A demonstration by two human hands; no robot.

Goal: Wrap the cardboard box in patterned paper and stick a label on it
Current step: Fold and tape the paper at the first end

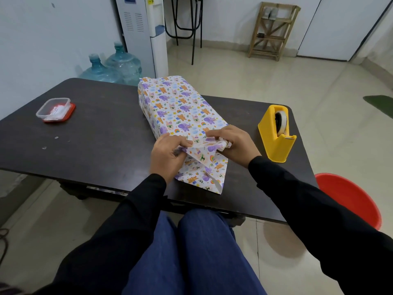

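The box [180, 105] lies lengthwise on the dark table [102, 135], covered in white paper printed with purple elephants, bears and rainbows; no cardboard shows. At its near end the loose paper flap [204, 169] hangs toward the table's front edge. My left hand [168, 155] pinches the paper at the near left corner. My right hand [232, 143] grips the bunched paper at the near right corner. A clear container with a red lid [55, 110], holding white labels, sits at the far left.
A yellow tape dispenser [276, 135] stands on the table right of the box. A red bucket [348, 199] sits on the floor to the right. Water bottles [112, 67] and a dispenser stand behind the table. Small clear scraps [55, 137] lie on the left part.
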